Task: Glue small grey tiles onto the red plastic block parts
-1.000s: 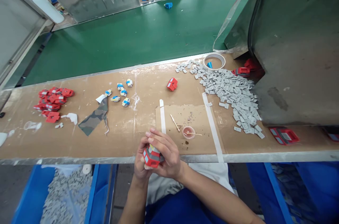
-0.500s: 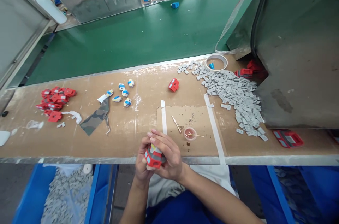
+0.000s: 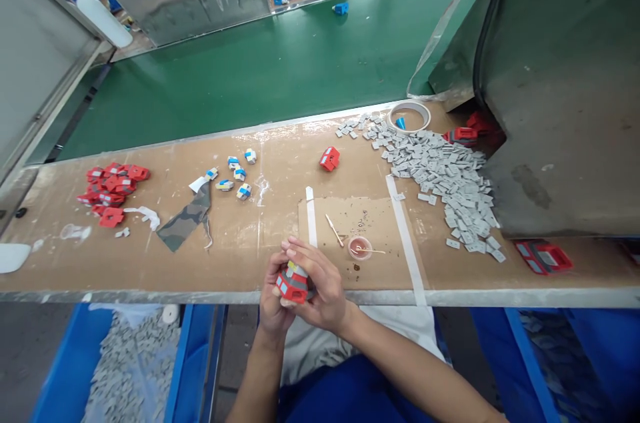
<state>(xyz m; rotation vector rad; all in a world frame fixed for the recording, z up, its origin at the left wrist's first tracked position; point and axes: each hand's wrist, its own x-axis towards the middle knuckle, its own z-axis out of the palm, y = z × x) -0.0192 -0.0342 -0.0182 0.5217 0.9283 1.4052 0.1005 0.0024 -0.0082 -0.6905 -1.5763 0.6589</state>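
Near the table's front edge, my left hand [image 3: 274,296] and my right hand [image 3: 323,286] are both wrapped round a red and grey toy vehicle part [image 3: 293,284], which has a yellow and light piece on top. My right fingers press over its upper side. Beyond my hands lies one red part [image 3: 329,159]. To the right are a small cup of reddish liquid [image 3: 359,248] with a stick across it and a cotton swab [image 3: 334,230]. Several blue, white and yellow pieces [image 3: 239,173] lie to the left, with a heap of red parts [image 3: 111,186] farther left.
A large pile of grey tiles [image 3: 440,176] spreads at the right, beside a tape roll [image 3: 425,117]. A camouflage cloth [image 3: 184,219] lies left. Behind the table [image 3: 240,263] runs a green belt [image 3: 250,76]. Blue bins [image 3: 60,369] stand below the front edge.
The whole view has shifted slightly. Both hands keep their hold on the red and grey part, with little change in their grip. The blue piece on the green belt appears slightly farther right.
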